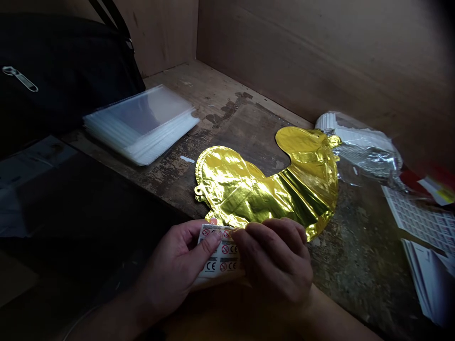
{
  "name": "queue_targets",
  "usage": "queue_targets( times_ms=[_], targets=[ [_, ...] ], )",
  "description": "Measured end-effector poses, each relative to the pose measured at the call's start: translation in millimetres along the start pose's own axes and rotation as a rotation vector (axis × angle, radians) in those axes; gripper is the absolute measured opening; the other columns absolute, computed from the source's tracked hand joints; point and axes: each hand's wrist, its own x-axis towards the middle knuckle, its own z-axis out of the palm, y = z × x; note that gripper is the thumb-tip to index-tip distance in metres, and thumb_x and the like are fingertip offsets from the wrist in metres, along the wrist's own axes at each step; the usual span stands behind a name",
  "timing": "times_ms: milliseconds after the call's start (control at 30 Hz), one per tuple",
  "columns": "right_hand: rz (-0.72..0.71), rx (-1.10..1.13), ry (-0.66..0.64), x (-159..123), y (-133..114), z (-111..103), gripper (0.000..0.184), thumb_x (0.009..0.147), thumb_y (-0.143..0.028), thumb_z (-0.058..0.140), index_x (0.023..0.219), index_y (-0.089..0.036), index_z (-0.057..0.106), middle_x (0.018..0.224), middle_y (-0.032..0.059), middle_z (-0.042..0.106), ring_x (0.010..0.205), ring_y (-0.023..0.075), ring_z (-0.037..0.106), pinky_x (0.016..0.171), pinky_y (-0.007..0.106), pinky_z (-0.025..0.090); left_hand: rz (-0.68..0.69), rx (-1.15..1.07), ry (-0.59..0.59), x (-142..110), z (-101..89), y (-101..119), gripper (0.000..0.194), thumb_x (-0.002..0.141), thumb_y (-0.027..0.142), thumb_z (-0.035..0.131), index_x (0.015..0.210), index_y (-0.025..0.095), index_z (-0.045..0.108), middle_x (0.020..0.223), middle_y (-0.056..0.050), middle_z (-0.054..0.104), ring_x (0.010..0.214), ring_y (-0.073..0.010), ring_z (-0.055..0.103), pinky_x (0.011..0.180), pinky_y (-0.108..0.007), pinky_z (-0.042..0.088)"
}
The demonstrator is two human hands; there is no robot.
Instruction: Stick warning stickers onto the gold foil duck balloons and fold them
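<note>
My left hand (185, 260) is closed on a small sheet of stickers (222, 258), its thumb lying across the printed face. Red warning signs and CE marks run in rows over the white stickers. At the sheet's upper right corner, my right hand (275, 255) is closed in a pinch; its fingers hide whether a single sticker is lifted there. Just beyond both hands lies a flat gold foil balloon (263, 189), curved and creased, with a small tab at its left end. Its near edge is partly covered by my fingers.
A stack of clear plastic sleeves (142, 125) lies at the left, beside a black bag (67, 71) with a zip. Against the back board (320, 57) rests a clear wrapped white bundle (362, 142). Printed sheets (423, 218) and folded white papers (430, 279) lie at the right.
</note>
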Motion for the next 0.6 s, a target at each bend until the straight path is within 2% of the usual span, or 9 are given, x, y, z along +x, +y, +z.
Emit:
queue_targets(
  times_ms=[167,300,367,433,500,533,600],
  targets=[
    [-0.009,0.014,-0.038,-0.1,0.2,-2.9,0.014,0.088,-0.008,0.058,0.095,-0.01,0.071,0.085,0.0089,0.07,0.081,0.0199,0.056,0.075,0.036,0.041,-0.061,-0.054,-0.021,2.2,-1.4,-2.1,0.03,0.083,0.042,0.072,0.094,0.014,0.073,0.076,-0.004,0.071,0.073,-0.0142,0.061,0.068,-0.022,0.049],
    [-0.03,0.017,-0.067,0.9,-3.6,-2.9,0.015,0.088,-0.008,0.056,0.094,-0.011,0.069,0.085,0.009,0.07,0.079,0.0201,0.057,0.072,0.036,0.043,-0.066,-0.068,-0.032,5.2,-2.2,-5.0,0.031,0.085,0.042,0.07,0.096,0.014,0.073,0.076,-0.004,0.072,0.07,-0.0133,0.06,0.066,-0.022,0.048],
    [0.005,0.047,-0.083,3.6,-7.5,-5.7,0.013,0.087,-0.009,0.057,0.094,-0.012,0.067,0.084,0.0092,0.069,0.078,0.0206,0.057,0.069,0.035,0.044,-0.054,-0.04,-0.018,5.6,-3.1,-6.0,0.031,0.086,0.043,0.068,0.096,0.014,0.073,0.076,-0.004,0.072,0.068,-0.0131,0.06,0.064,-0.022,0.048],
    [0.125,0.116,-0.072,9.1,-9.1,-11.9,0.011,0.085,-0.007,0.06,0.09,-0.015,0.066,0.082,0.0074,0.067,0.078,0.0193,0.057,0.069,0.034,0.046,-0.035,0.049,-0.006,4.6,-6.2,-6.3,0.031,0.089,0.044,0.063,0.098,0.015,0.072,0.076,-0.003,0.072,0.07,-0.0142,0.062,0.064,-0.022,0.049],
    [0.353,0.193,-0.039,17.2,-4.6,-19.0,0.01,0.084,-0.008,0.062,0.084,-0.018,0.064,0.081,0.0049,0.065,0.076,0.0169,0.058,0.069,0.03,0.047,0.074,0.251,0.037,2.8,-13.2,-5.6,0.027,0.093,0.04,0.059,0.096,0.018,0.072,0.077,-0.003,0.072,0.075,-0.0156,0.064,0.067,-0.023,0.051],
    [0.503,0.24,-0.026,21.6,0.2,-21.3,0.008,0.085,-0.01,0.063,0.082,-0.019,0.063,0.079,0.0037,0.064,0.074,0.0158,0.058,0.066,0.028,0.047,0.197,0.4,0.05,2.2,-18.3,-4.8,0.022,0.094,0.036,0.058,0.096,0.019,0.072,0.081,-0.002,0.072,0.078,-0.016,0.065,0.071,-0.024,0.052],
    [0.822,0.401,-0.026,28.6,12.7,-20.4,0.006,0.085,-0.02,0.066,0.08,-0.019,0.064,0.075,0.0017,0.064,0.068,0.0139,0.058,0.06,0.025,0.047,0.575,0.748,0.057,2.4,-30.4,-2.5,0.013,0.092,0.022,0.06,0.096,0.022,0.072,0.092,-0.002,0.072,0.088,-0.0161,0.066,0.079,-0.025,0.052]
  ],
)
